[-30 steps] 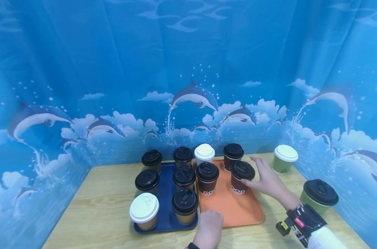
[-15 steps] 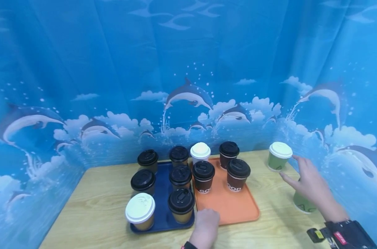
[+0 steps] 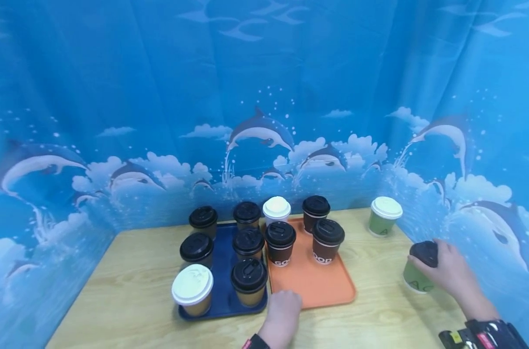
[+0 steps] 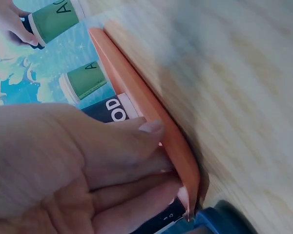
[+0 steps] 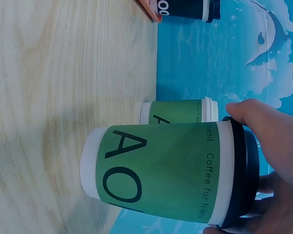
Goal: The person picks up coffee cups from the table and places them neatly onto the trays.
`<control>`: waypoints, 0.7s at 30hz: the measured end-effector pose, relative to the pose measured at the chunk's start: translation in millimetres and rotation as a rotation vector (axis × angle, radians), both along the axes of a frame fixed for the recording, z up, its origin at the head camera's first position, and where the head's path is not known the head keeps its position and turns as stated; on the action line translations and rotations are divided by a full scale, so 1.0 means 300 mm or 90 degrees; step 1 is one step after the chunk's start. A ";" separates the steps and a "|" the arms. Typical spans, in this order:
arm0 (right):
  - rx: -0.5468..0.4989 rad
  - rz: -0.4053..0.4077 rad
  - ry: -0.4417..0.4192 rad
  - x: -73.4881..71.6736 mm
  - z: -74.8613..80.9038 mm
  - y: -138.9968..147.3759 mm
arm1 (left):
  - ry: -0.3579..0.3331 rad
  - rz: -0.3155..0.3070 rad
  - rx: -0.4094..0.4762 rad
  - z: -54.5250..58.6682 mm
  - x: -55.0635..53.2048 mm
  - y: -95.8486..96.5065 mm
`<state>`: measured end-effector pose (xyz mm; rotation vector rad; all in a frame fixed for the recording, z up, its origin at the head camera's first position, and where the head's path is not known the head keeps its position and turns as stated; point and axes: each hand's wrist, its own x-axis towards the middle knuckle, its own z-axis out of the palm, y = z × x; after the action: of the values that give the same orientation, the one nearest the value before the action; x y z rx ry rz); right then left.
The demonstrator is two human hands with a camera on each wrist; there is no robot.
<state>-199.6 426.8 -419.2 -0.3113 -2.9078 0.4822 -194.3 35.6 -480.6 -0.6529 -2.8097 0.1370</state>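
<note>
My right hand (image 3: pixel 453 272) grips a green paper cup (image 5: pixel 161 170) by its black lid (image 5: pixel 241 173), thumb on one side and fingers on the other. In the right wrist view the cup's lettering faces the camera; whether its base touches the table, I cannot tell. My left hand (image 3: pixel 283 312) is at the near left part of the orange tray (image 3: pixel 308 289). The left wrist view has its thumb and curled fingers pinching the tray's rim (image 4: pixel 178 146). Two dark brown cups with black lids, one a lettered cup (image 3: pixel 327 245), stand near the tray's middle.
A blue tray (image 3: pixel 225 291) bears several brown cups with black lids and a white-lidded cup (image 3: pixel 193 290). Behind the orange tray's middle stand a white cup (image 3: pixel 276 208) and a dark cup (image 3: pixel 315 213). Another green cup (image 3: pixel 383 218) with a white lid stands back right, near the dolphin curtain (image 3: pixel 264 97).
My right hand has left the dark brown cup on the orange tray, moved right and taken hold of the black-lidded green cup. My left hand stays at the tray.
</note>
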 end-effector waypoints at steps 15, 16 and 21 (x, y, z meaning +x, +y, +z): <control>-0.040 -0.039 0.026 0.024 -0.019 0.014 | -0.054 0.055 0.043 0.040 0.020 -0.058; -0.039 -0.040 0.028 0.023 -0.018 0.010 | -0.062 0.050 0.042 0.040 0.022 -0.062; -0.030 -0.008 0.048 0.020 -0.026 -0.026 | -0.109 0.048 0.023 0.034 0.041 -0.072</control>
<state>-193.6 419.0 -427.1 -0.3112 -2.8235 0.5489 -182.0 14.0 -470.4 -0.5759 -2.9940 0.0459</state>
